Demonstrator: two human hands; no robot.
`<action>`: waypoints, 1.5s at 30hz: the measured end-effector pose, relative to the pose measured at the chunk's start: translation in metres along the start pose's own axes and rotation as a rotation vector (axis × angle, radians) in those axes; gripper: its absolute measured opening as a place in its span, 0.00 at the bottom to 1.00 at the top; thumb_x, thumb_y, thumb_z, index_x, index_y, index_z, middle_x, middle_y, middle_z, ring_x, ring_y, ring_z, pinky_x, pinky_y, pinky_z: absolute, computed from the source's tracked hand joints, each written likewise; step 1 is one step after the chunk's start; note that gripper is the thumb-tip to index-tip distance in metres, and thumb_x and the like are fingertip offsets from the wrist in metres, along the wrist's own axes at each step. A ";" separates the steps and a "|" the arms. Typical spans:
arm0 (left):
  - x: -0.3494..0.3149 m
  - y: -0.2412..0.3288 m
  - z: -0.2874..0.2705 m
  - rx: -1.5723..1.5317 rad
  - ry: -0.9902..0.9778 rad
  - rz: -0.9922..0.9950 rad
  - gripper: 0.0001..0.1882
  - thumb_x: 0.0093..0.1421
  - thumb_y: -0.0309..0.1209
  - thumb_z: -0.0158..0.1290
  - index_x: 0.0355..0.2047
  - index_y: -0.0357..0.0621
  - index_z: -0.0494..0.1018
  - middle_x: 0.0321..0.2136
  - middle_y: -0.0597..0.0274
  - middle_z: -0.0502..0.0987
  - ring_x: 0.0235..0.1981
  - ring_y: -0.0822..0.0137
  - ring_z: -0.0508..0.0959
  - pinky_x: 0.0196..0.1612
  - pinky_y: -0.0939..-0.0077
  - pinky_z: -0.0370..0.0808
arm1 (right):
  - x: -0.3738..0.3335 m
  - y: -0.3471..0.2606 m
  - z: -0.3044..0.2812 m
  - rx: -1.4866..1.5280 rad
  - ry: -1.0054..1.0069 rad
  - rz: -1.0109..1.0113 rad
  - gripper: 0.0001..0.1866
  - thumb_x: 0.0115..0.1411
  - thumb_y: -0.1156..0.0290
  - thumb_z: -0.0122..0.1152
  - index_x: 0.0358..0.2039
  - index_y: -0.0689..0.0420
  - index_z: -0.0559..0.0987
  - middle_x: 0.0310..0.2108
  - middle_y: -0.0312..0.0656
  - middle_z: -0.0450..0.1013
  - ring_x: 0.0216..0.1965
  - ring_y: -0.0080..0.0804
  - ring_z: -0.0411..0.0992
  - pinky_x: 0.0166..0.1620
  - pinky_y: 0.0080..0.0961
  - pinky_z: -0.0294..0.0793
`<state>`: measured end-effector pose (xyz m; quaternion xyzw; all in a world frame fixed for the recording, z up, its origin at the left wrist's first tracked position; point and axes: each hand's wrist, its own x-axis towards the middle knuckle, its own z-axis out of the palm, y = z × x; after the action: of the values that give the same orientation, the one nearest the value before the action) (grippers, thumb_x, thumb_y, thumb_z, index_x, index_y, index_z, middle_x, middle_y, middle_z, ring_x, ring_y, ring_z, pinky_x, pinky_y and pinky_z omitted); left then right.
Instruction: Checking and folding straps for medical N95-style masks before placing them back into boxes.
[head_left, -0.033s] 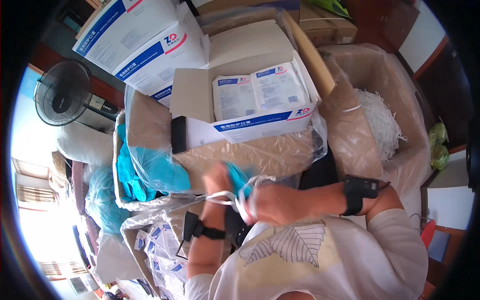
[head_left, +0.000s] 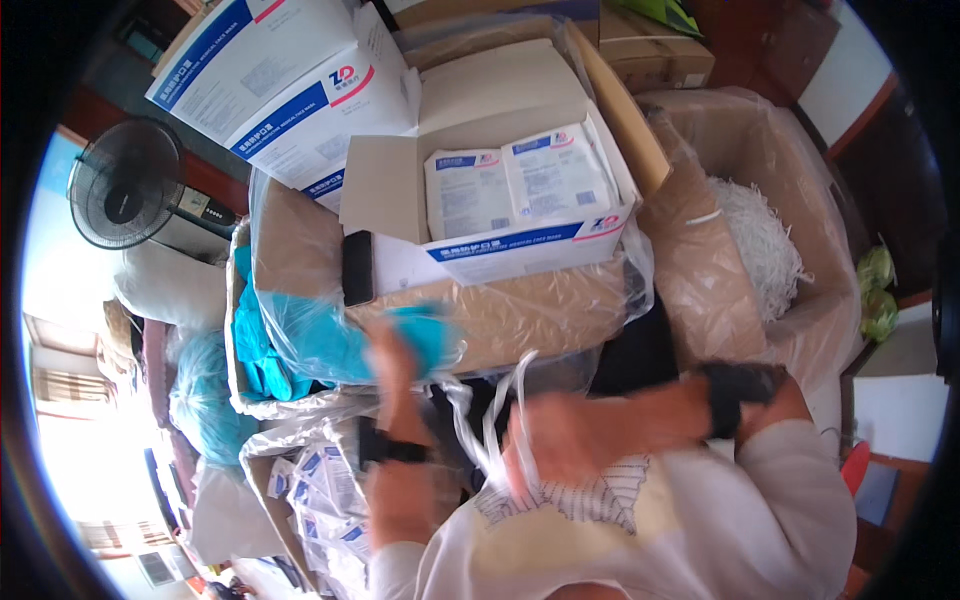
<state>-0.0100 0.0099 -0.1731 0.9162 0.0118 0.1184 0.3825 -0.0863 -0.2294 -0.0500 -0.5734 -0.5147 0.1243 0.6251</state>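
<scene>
Blurred by motion, my left hand (head_left: pixel 390 350) is closed on a teal face mask (head_left: pixel 420 335) in front of the large carton. White straps (head_left: pixel 488 430) hang between my two hands. Lower and to the right, my right hand (head_left: pixel 560 435) is closed around the straps; its fingertips are smeared. Left of my left hand, more teal masks (head_left: pixel 262 345) fill a plastic-lined carton. Below it, another lined carton (head_left: pixel 262 470) holds several flat wrapped mask packets (head_left: pixel 325 490).
Ahead, an open white box (head_left: pixel 520 258) with wrapped packets stands on the large carton beside a black phone (head_left: pixel 358 268). Stacked white boxes (head_left: pixel 290 110) rise behind. A lined carton (head_left: pixel 700 270) at right holds white straps (head_left: pixel 760 240). A fan (head_left: pixel 125 185) stands at far left.
My left hand has moved left and slightly up with the teal mask, away from my right hand. My right hand has dropped a little, and the straps now stretch between them.
</scene>
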 end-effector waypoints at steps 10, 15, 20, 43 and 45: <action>0.037 0.052 -0.032 -2.011 -0.625 -0.105 0.11 0.61 0.39 0.38 0.25 0.48 0.60 0.31 0.60 0.66 0.36 0.63 0.67 0.43 0.62 0.65 | -0.017 0.028 -0.080 0.208 0.755 0.730 0.16 0.61 0.58 0.45 0.37 0.59 0.69 0.19 0.30 0.58 0.19 0.13 0.55 0.22 0.13 0.60; 0.007 0.111 -0.011 -1.844 -0.410 -0.412 0.11 0.60 0.39 0.39 0.24 0.50 0.58 0.38 0.59 0.68 0.45 0.59 0.66 0.50 0.58 0.62 | 0.025 0.036 -0.052 -0.435 0.497 0.425 0.19 0.54 0.58 0.55 0.39 0.60 0.69 0.27 0.42 0.67 0.27 0.33 0.68 0.31 0.28 0.68; -0.008 0.100 0.012 -2.037 -0.608 -0.394 0.16 0.62 0.45 0.34 0.38 0.48 0.63 0.50 0.53 0.64 0.54 0.53 0.60 0.56 0.57 0.57 | 0.032 0.051 -0.047 -0.760 0.242 0.502 0.21 0.51 0.56 0.57 0.38 0.60 0.69 0.33 0.49 0.69 0.33 0.47 0.69 0.37 0.36 0.69; 0.009 0.107 -0.024 -0.263 -0.478 0.344 0.10 0.55 0.34 0.50 0.28 0.39 0.70 0.21 0.54 0.72 0.22 0.54 0.73 0.26 0.70 0.69 | -0.006 0.044 -0.046 0.123 0.165 0.788 0.19 0.62 0.58 0.41 0.30 0.63 0.69 0.20 0.39 0.65 0.25 0.24 0.60 0.32 0.25 0.64; 0.010 0.112 -0.025 -0.231 -0.450 0.373 0.10 0.54 0.34 0.51 0.26 0.39 0.71 0.21 0.54 0.71 0.22 0.54 0.73 0.25 0.70 0.69 | -0.011 0.048 -0.043 0.062 0.134 0.769 0.18 0.62 0.59 0.41 0.30 0.63 0.69 0.21 0.41 0.66 0.25 0.28 0.63 0.32 0.26 0.64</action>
<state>-0.0132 -0.0504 -0.0755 0.8563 -0.2551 -0.0186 0.4487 -0.0368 -0.2483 -0.0880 -0.7121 -0.2162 0.3273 0.5823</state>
